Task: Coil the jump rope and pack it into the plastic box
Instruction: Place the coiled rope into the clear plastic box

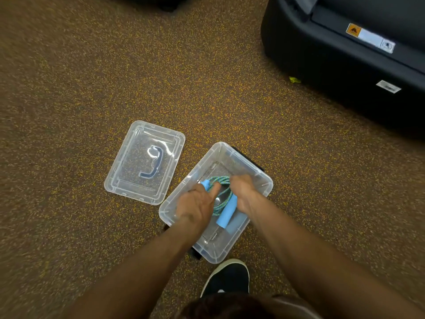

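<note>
A clear plastic box [257, 173] stands open on the speckled floor, low in the middle of the view. Inside it lies the coiled jump rope [222, 180], a teal braided cord with light blue handles; one handle [226, 214] points toward me. My left hand [197, 204] holds the coil's left side, by the other blue handle, thumb across the cord. My right hand [243, 193] grips the coil's right side inside the box. Both hands hide part of the rope.
The box's clear lid [128, 180], with a blue handle on it, lies flat on the floor just left of the box. A large black machine base [333, 72] fills the upper right. My dark shoe [227, 278] is just below the box.
</note>
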